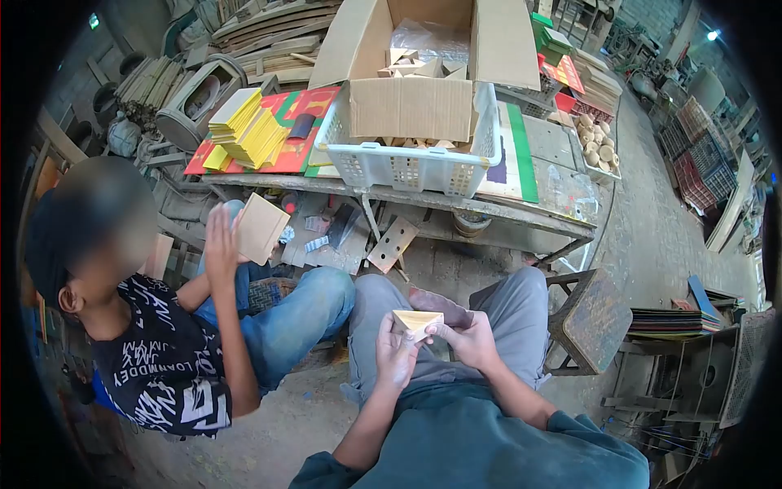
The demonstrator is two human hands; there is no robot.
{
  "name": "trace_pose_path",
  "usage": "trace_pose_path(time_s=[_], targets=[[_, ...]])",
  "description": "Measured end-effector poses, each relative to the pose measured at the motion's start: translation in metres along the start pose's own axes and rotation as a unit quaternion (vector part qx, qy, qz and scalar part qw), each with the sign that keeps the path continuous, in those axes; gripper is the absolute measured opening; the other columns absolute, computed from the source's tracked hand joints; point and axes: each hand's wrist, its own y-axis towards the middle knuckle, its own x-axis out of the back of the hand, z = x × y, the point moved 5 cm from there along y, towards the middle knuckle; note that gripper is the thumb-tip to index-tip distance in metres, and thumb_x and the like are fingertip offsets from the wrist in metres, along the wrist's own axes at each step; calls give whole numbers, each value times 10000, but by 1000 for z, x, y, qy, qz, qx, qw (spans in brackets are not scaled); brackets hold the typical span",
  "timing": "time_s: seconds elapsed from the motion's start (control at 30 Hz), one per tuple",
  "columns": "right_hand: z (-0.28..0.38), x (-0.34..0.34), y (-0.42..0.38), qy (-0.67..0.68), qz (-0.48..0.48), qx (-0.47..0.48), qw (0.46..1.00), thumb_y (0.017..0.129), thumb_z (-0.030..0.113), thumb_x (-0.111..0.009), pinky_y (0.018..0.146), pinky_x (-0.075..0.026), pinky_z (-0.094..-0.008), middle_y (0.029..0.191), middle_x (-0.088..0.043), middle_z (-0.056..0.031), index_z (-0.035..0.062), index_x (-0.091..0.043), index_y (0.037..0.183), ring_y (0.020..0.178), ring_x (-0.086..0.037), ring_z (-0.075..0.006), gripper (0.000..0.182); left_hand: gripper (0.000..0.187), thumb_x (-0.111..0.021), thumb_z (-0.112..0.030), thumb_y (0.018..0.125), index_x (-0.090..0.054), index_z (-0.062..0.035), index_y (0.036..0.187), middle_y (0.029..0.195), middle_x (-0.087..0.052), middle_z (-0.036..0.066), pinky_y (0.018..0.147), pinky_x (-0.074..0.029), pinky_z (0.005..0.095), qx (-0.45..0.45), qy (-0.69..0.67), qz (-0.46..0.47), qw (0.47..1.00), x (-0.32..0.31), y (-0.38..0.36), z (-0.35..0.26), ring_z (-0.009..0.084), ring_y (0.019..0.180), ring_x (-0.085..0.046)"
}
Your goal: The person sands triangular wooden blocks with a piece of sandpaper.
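Wood in left hand point(397, 352): one small wedge point(418, 323), pinched between thumb and fingers at its left side, yellowish face turned up toward the head camera.
Right hand point(474, 339): closed on a dark sheet point(438, 303), likely abrasive; thumb forward, close by or on the right end of the wedge, exact contact hard to tell.
Sheet: behind and above the wedge, far end loose past the fingers; grit side and rubbed face hidden.
Left grip: best kept firm but low on the side, fingertips clear of the edge being rubbed.
Right stroke: best flat and even, along the grain, light pressure near the thin corners; too much there, and rounding or chipping probable.
Sheet tension: better with the loose end tucked in, to avoid catching on a point.
Lap point(440, 371): directly below both hands; a handy forearm rest for steadiness.
Checking: worth turning the wedge to the light between passes, dust wiped off first.
Co-worker's hand point(220, 246): off to the left, beside a flat panel point(261, 229), well apart from the wedge.
Stool point(593, 322): just beside the right knee.
Bench point(533, 224): ahead, beyond the knees, bearing a white crate point(407, 169) with a carton point(411, 110) set in it.
Carton: more wood pieces point(419, 67) inside, similar in colour.
Yellow stack point(259, 137): on the bench, left of the crate.
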Motion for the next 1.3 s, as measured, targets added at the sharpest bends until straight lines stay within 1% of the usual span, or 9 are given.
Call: trace_pose_path(time_s=[0.43,0.6,0.77,0.83,0.97,1.0,1.1,1.17,1.3], targets=[[27,38,-10,-68,-158,122,978,878,-33,-589,858,-453,-223,1085,-668,-87,-91,-577,1179,975,-593,-105,306,477,-412,-340,985,-331,-72,1370,1082,-551,134,714,-492,328,-122,-65,-55,989,-19,16,-33,227,943,-582],[74,17,-1,-318,88,361,872,754,-77,-603,1042,-380,-422,1271,-555,-200,11,-558,1259,1214,-510,-344,514,461,-299,-435,968,-509,-70,1156,683,-461,22,336,-183,228,89,-116,53,988,-41,32,-33,102,402,-301],[81,-6,33,-405,246,407,781,665,33,-674,1110,-268,-505,1349,-505,-132,53,-582,1248,1282,-451,-295,591,450,-244,-387,935,-551,-115,1121,803,-563,-2,319,-284,230,147,-63,-65,985,-45,39,-22,97,443,-464],[80,-7,40,-431,251,375,781,736,54,-662,1105,-258,-522,1329,-526,-132,49,-604,1223,1279,-454,-310,490,499,-233,-402,925,-588,-62,1012,684,-583,10,316,-370,222,169,-207,83,960,-58,44,-30,84,407,-486],[89,-25,28,-349,361,397,768,716,63,-658,1104,-256,-526,1318,-543,-109,61,-609,1220,1274,-460,-310,506,467,-259,-397,917,-570,-50,933,507,-463,-7,251,-287,198,183,-165,-315,917,-82,32,-42,71,310,-374],[96,-18,38,-370,342,404,764,723,49,-639,1102,-265,-519,1319,-540,-114,54,-606,1222,1271,-463,-310,501,456,-295,-401,908,-574,-42,947,607,-546,34,325,-405,231,216,-253,47,942,-56,28,-37,111,420,-509],[98,-20,46,-399,315,394,766,743,38,-602,1089,-305,-498,1320,-538,-121,34,-609,1213,1261,-479,-295,471,461,-309,-388,909,-581,-27,998,724,-598,63,372,-454,247,183,-298,141,926,-53,37,-37,137,509,-577],[107,-40,22,-346,378,434,741,814,56,-546,1078,-327,-497,1272,-570,-139,29,-608,1203,1231,-508,-287,395,454,-291,-374,931,-581,-43,1043,714,-593,38,285,-354,217,211,-178,-262,925,-93,36,-59,114,385,-492],[136,-23,54,-406,313,430,743,798,99,-597,1046,-357,-508,1245,-591,-150,20,-627,1177,1179,-558,-285,389,453,-296,-397,936,-595,-67,1021,664,-566,27,299,-331,224,184,-266,113,940,-83,34,-61,116,392,-476]])
